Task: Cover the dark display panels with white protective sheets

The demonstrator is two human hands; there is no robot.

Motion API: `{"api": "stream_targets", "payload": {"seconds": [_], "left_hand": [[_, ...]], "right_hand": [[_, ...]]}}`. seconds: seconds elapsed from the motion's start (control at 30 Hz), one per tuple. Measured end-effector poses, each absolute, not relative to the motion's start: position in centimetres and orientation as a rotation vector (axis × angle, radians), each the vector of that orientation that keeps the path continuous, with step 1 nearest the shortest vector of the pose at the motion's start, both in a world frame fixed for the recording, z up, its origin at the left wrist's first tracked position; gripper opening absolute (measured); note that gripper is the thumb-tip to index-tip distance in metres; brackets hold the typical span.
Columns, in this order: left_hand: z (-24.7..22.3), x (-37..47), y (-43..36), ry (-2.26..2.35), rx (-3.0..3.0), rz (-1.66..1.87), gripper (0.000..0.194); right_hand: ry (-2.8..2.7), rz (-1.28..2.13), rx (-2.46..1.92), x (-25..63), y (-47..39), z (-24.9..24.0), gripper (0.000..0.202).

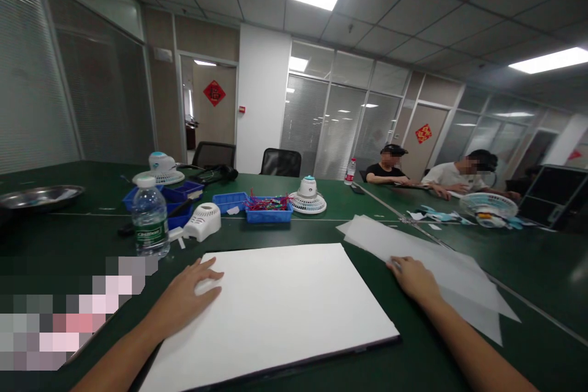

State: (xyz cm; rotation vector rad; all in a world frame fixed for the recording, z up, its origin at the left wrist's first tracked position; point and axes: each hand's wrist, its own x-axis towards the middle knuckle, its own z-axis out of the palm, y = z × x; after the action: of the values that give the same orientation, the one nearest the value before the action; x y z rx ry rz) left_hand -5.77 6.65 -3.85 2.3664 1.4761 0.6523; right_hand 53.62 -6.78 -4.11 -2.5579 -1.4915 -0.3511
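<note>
A large white sheet (275, 312) lies on a dark-edged board on the green table. My left hand (188, 294) rests on its left edge, fingers spread, holding nothing. To the right, several thin translucent sheets (441, 269) overlap in a loose fan. My right hand (413, 278) lies on the left edge of these sheets, fingers bent and pressed together; whether it pinches a sheet or only touches it is hard to see.
A water bottle (150, 220), a white plastic housing (203, 222), blue trays (269, 211) with wires and white fan parts (308, 196) stand beyond the board. A metal tray (41, 197) is at far left. Two people sit at the far right near a basket (488, 205).
</note>
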Motion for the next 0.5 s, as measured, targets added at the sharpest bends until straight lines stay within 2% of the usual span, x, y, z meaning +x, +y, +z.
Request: {"api": "stream_targets", "payload": {"seconds": [0.27,0.37,0.5], "left_hand": [[-4.4,-6.1,6.7,1.483,2.419,0.644,0.043],[-4.8,-6.3,6.9,1.463,2.399,0.685,0.045],[-5.0,-6.4,7.0,1.427,2.264,0.766,0.052]], "right_hand": [[-1.596,-0.587,-2.29,49.0,-7.6,-1.3,0.061],[-1.917,-0.564,-2.032,45.5,-7.9,-1.1,0.049],[-2.417,-0.469,-1.423,39.7,-8.5,-1.6,0.035]]}}
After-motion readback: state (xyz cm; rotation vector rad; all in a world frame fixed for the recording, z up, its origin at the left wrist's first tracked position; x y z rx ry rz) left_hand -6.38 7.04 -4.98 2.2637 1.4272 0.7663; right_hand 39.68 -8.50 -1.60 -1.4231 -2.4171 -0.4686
